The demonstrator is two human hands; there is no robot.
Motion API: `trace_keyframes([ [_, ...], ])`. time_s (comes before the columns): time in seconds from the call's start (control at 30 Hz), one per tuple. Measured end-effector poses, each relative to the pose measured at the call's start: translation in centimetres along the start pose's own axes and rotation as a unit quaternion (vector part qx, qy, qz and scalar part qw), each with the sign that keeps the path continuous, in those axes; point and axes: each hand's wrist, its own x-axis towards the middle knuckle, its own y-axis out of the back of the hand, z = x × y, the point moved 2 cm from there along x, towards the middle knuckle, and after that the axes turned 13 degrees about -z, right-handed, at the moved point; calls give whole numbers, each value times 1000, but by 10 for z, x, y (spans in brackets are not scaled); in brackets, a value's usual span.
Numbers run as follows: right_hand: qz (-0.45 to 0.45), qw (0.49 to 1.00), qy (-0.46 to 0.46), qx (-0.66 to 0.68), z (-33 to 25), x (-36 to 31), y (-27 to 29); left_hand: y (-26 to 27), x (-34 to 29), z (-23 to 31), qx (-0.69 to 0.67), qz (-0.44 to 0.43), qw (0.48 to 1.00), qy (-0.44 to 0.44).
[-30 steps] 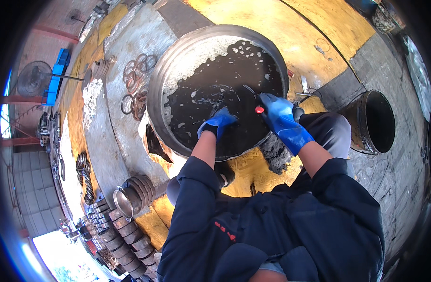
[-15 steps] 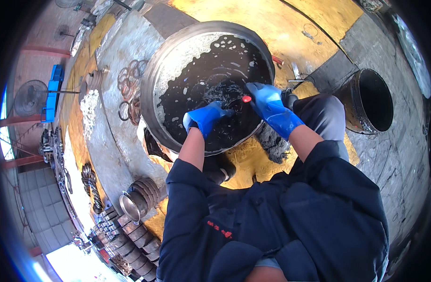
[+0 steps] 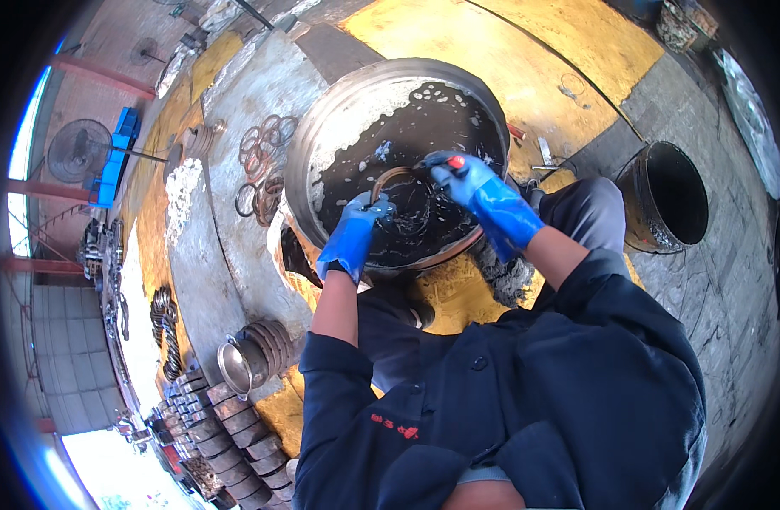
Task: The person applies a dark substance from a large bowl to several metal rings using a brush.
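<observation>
A wide round metal tub (image 3: 298, 166) in front of me holds dark liquid (image 3: 381, 132) with pale foam along its far left side. My left hand (image 3: 354, 229), in a blue rubber glove, is closed on the near left side of a brownish metal ring (image 3: 390, 176) just above the liquid. My right hand (image 3: 479, 191), gloved alike, is closed round a tool with a red handle end (image 3: 455, 161). The tool's working end is dark and meets the ring's far right side; its kind I cannot make out.
Several loose rings (image 3: 258, 157) lie on the floor left of the tub. A dark open drum (image 3: 662, 200) stands to the right. Stacked metal parts (image 3: 237, 433) and a shiny round part (image 3: 235, 367) are at lower left. A standing fan (image 3: 79, 153) is farther left.
My left hand has come up out of the liquid with the ring, which now shows above the surface. My right hand has shifted slightly left, bringing the red-ended tool to the ring.
</observation>
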Motion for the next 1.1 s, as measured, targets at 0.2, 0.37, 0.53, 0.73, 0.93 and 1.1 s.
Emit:
trace_keyframes([
  [0.2,-177,983,48,-5,-79,-6,-81,13,-23,-24,-165,-9,984,-67],
  [0.37,-63,993,98,-13,-41,22,-108,23,-7,-55,-130,46,988,-69],
  [0.53,43,929,-157,333,-20,57,-110,28,-15,-53,-8,145,989,-32],
  [0.73,34,865,-305,396,39,28,-94,35,-10,-55,-13,192,978,-75],
  [0.93,-37,981,-171,79,8,44,-87,42,-16,-42,-158,232,955,-95],
  [1.1,-110,969,47,215,-18,61,-105,39,-3,-35,-191,203,955,-100],
])
